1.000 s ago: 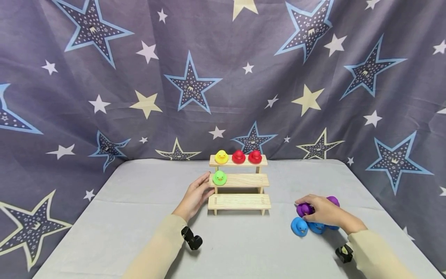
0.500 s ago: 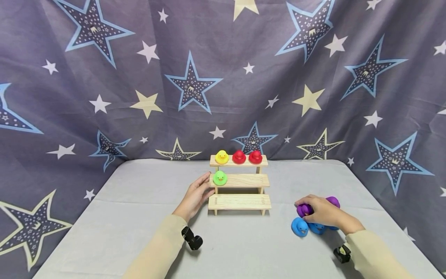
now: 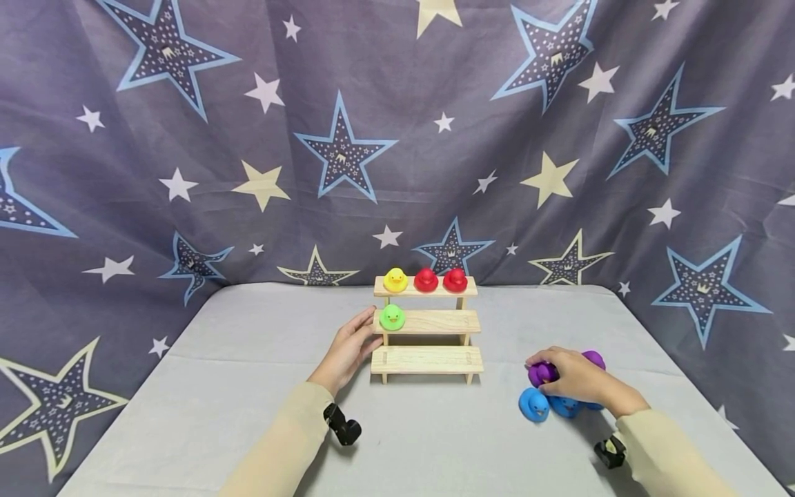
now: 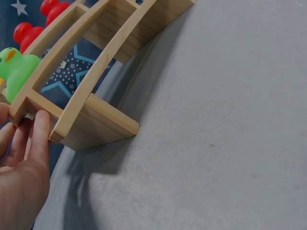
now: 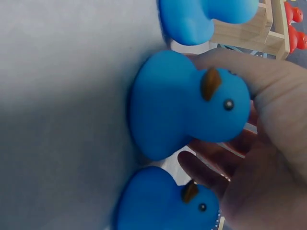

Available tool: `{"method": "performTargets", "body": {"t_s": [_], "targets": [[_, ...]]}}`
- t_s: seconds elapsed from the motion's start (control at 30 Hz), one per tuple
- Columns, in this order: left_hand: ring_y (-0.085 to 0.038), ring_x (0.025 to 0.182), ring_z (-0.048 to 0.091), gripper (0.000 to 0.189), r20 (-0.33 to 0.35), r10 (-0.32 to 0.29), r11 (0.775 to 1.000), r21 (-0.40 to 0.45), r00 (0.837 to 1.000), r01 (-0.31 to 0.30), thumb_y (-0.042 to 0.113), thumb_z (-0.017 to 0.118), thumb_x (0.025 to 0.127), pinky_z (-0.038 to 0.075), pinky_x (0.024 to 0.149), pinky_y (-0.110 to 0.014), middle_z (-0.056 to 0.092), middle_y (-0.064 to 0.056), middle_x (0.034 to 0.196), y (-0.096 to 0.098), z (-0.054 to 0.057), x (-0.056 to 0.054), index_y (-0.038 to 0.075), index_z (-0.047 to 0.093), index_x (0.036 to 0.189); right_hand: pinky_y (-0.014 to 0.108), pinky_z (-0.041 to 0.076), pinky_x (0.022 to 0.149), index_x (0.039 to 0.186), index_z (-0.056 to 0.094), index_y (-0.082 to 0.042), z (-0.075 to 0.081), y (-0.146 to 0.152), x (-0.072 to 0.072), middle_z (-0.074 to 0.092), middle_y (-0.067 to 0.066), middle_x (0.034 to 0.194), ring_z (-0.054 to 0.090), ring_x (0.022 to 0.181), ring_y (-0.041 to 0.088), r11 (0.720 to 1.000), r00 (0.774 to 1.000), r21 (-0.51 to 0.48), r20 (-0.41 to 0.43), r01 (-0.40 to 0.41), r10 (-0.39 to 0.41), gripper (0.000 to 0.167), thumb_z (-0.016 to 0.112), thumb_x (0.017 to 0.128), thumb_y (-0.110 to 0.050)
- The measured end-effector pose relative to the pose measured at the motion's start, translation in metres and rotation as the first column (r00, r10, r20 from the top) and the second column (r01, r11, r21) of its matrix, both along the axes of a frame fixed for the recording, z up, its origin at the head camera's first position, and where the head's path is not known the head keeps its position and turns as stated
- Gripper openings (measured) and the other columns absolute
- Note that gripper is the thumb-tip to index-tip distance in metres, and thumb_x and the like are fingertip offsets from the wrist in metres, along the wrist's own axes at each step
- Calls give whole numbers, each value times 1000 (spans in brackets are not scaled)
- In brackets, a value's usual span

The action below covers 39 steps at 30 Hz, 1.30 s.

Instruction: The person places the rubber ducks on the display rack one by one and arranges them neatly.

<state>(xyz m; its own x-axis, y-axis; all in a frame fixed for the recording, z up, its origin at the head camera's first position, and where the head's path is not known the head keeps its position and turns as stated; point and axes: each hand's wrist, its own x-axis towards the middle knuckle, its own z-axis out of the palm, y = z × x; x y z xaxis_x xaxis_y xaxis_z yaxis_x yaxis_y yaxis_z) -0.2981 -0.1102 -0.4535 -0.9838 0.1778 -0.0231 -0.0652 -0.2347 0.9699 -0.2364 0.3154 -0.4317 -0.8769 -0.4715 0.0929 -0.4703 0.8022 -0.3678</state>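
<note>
At the left side of a three-tier wooden display stand (image 3: pixel 428 359), my left hand (image 3: pixel 348 350) grips the end of the middle shelf. The left wrist view has the thumb at that shelf's end and the fingers (image 4: pixel 41 136) below it. A green rubber duck (image 3: pixel 392 317) sits on the shelf just above this hand. Over on the right, my right hand (image 3: pixel 574 375) holds a purple rubber duck (image 3: pixel 542 373) between thumb and fingers, low among other ducks. Blue rubber ducks (image 5: pixel 163 105) hide the purple one in the right wrist view.
One yellow duck (image 3: pixel 395 280) and two red ducks (image 3: pixel 425 279) line the top shelf. Another purple duck (image 3: pixel 594 358) lies behind my right hand, and a blue duck (image 3: pixel 534 404) is in front. A starry curtain (image 3: pixel 348 221) hangs behind the grey-covered table (image 3: pixel 261 386).
</note>
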Motion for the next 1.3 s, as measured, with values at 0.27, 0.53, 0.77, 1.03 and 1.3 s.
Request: {"method": "performTargets", "body": {"t_s": [0.27,0.53,0.77,1.03,1.3], "targets": [[-31,141,38,53,-8,-13,1000,3,1000,13,7,44,106,48,109,-32,32,-19,156,-1,-1,0,3,31,156,50,60,84,118,69,-4,12,0,1,67,16,113,64,101,35,1000,1000,-10,-23,-12,11,46,85,79,-20],[-29,140,39,53,9,2,1000,1,1000,-2,7,46,105,51,105,-29,32,-17,156,0,-1,-1,4,32,156,45,60,82,120,69,-3,29,-3,-1,67,12,112,63,97,27,1000,999,-14,-43,-26,25,46,84,79,-19],[-29,140,39,54,19,8,1000,-1,1000,-8,7,46,105,52,103,-27,33,-16,155,1,1,0,4,32,156,48,58,86,120,70,-3,39,-8,-6,68,11,111,63,100,28,999,993,-13,-111,-50,48,46,84,79,-18],[-30,140,39,53,12,-3,1000,1,1000,3,7,46,105,49,107,-29,32,-18,155,0,1,0,3,31,156,49,57,88,121,69,-4,51,-23,-11,67,10,113,62,101,28,998,993,-26,-108,-56,53,45,84,80,-17],[-31,140,39,54,10,2,1000,2,1000,-2,6,47,104,50,106,-30,33,-19,155,0,1,1,3,31,156,45,57,88,121,70,-6,62,-46,-17,67,9,114,62,103,26,995,989,-39,-125,-89,84,47,84,81,-26]]}}
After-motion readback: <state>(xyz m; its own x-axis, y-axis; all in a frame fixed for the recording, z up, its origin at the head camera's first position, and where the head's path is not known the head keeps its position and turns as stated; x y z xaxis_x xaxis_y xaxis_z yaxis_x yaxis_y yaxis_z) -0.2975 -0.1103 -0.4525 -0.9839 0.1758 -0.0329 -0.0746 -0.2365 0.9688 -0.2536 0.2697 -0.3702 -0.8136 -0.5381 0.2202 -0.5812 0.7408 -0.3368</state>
